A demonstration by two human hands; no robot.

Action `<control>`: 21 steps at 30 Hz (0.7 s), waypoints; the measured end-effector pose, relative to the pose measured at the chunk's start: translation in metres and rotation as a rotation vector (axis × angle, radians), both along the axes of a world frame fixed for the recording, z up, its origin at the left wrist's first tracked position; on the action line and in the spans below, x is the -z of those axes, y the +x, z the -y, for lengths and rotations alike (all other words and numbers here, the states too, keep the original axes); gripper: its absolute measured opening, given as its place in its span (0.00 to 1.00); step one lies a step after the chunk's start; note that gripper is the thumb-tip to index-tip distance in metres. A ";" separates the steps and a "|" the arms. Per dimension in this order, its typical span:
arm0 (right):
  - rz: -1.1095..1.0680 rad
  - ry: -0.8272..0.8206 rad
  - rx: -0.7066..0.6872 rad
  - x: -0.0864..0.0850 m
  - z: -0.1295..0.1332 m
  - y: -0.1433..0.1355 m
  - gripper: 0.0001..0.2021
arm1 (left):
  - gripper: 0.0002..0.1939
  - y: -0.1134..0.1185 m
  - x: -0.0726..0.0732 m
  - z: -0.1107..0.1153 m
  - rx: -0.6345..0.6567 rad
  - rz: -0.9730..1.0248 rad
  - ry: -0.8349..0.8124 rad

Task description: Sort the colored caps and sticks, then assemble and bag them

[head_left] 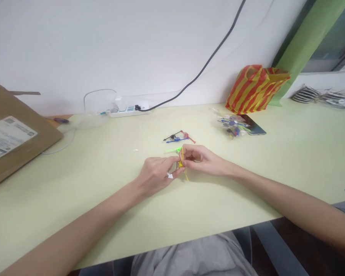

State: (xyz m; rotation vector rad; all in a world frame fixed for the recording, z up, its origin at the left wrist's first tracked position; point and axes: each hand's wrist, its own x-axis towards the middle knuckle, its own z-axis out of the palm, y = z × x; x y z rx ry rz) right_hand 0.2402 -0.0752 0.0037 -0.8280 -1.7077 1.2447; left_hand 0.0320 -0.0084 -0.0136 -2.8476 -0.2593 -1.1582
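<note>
Right hand [201, 159]: thumb and fingertips closed narrowly on a thin yellow piece [183, 154], its long part upright between them.
Left hand [155, 174]: thumb and forefinger drawn together at the same yellow piece, pinching its lower part from the other side; a white arrow-tipped piece [170, 175] sticks out by the fingers, its other end hidden.
Yellow piece: between the two hands, above the pale green table [109, 214], one thin end pointing down toward the near edge.
Just beyond the fingertips: one bright green piece [173, 150], partly covered by the right hand.
Farther back, lying close together: one black pointer [173, 137], one blue pointer [176, 140], one red pointer [191, 138].
Back right: clear packets [232, 124] of coloured parts, beside a dark flat device [253, 125]; behind them, a red-and-yellow striped bag [254, 88].
Back, by the wall: a white power strip [129, 112], a black cable [199, 73] plugged in.
Left: a cardboard box [20, 126], tilted, bearing a white label [8, 138].
</note>
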 end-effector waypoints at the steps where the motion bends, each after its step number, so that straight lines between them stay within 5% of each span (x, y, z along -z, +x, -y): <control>1: -0.012 -0.016 -0.018 0.000 0.000 0.000 0.07 | 0.05 0.000 0.000 0.000 0.013 -0.007 -0.013; 11: 0.003 -0.162 -0.121 0.004 -0.004 0.007 0.07 | 0.04 0.001 -0.001 0.000 0.089 -0.053 -0.066; 21: 0.046 -0.127 -0.108 0.011 -0.008 0.007 0.08 | 0.09 0.002 -0.002 -0.003 0.014 -0.104 0.055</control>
